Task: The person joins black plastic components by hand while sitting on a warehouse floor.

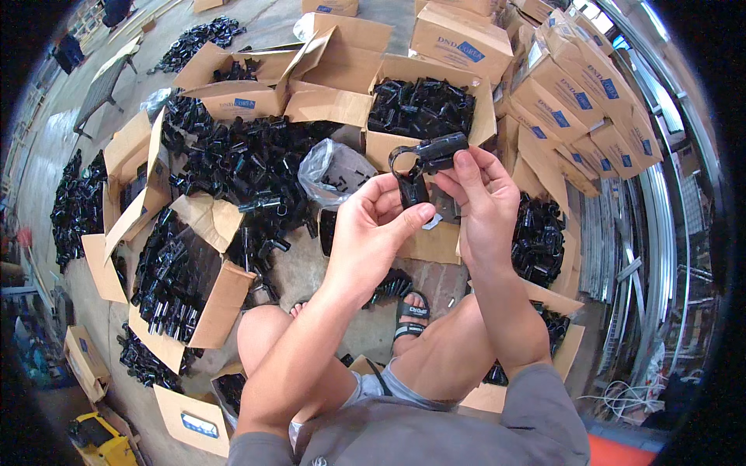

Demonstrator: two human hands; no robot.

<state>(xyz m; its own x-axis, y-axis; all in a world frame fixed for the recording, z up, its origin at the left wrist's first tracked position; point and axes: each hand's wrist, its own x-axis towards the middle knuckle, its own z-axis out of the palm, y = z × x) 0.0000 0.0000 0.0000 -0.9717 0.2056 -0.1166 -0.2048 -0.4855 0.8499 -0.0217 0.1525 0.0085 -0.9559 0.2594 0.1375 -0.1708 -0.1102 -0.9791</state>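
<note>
Between my two hands, raised above my lap, is a glossy black pipe joint (440, 150) with a curved, ring-like end at its left. My left hand (371, 229) is closed around its lower part, thumb and fingers pinching it. The fingers of my right hand (483, 186) pinch its right end from the side. Whether it is one piece or two fitted together I cannot tell. Just beyond my left hand, a clear plastic bag (334, 171) holds small dark parts. Straight ahead, an open carton (483, 105) is filled with similar black fittings.
A big heap of black fittings (241, 159) lies on the floor ahead to the left. An open carton of fittings (221, 307) stands at my left, another batch (536, 241) at my right. Stacked closed cartons (583, 101) and long metal profiles (653, 233) line the right side.
</note>
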